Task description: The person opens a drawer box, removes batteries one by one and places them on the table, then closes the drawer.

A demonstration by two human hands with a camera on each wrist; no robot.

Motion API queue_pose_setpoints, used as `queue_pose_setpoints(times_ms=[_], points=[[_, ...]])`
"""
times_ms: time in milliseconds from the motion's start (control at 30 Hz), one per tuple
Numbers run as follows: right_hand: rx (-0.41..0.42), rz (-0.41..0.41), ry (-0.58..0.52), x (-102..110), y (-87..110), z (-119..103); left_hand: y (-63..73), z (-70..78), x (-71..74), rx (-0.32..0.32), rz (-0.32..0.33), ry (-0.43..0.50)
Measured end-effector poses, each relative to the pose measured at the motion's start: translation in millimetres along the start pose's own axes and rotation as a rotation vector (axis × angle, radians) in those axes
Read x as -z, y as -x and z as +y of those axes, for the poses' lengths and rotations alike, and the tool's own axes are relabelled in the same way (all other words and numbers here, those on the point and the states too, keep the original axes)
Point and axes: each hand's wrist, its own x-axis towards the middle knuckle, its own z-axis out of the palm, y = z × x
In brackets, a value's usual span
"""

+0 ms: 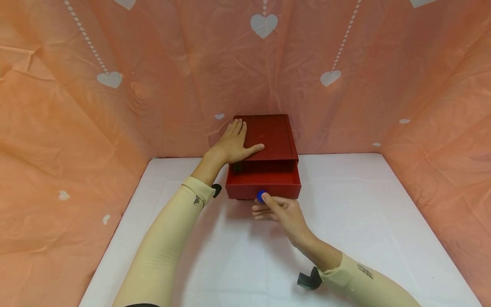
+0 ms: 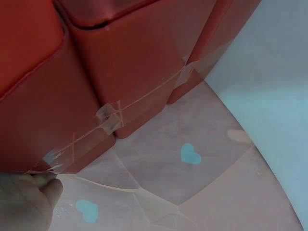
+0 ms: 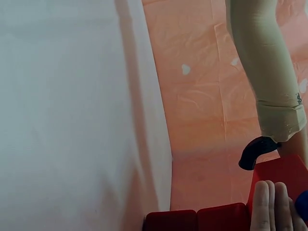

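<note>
A small red drawer cabinet (image 1: pixel 272 134) stands at the back of the table, its upper drawer (image 1: pixel 243 191) pulled partway out. Flat on the cabinet's top left lies my left hand (image 1: pixel 232 145), fingers spread and thumb out to the side. My right hand (image 1: pixel 287 215) is at the drawer's front, pinching the round blue knob (image 1: pixel 261 195). Inside the drawer the bare red bottom shows, with its back in shadow. In the right wrist view, straight fingers (image 3: pixel 269 207) reach past the knob (image 3: pixel 302 207), which is cut by the frame edge.
The cabinet stands on a white tabletop (image 1: pixel 353 213), close to a pink sheet (image 1: pixel 264 76) with white hearts hanging behind and at both sides. Clear tape (image 2: pixel 110 118) crosses the cabinet's side. Dark mounts (image 1: pixel 310 279) sit at both wrists.
</note>
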Motion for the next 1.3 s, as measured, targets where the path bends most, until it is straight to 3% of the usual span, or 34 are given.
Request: queue_pose_setpoints(times_ms=[1300], points=[[0.161,-0.015,0.180,2.9,21.8,11.6,-1.4,-1.1,0.1,-0.012,0.005,-0.003]])
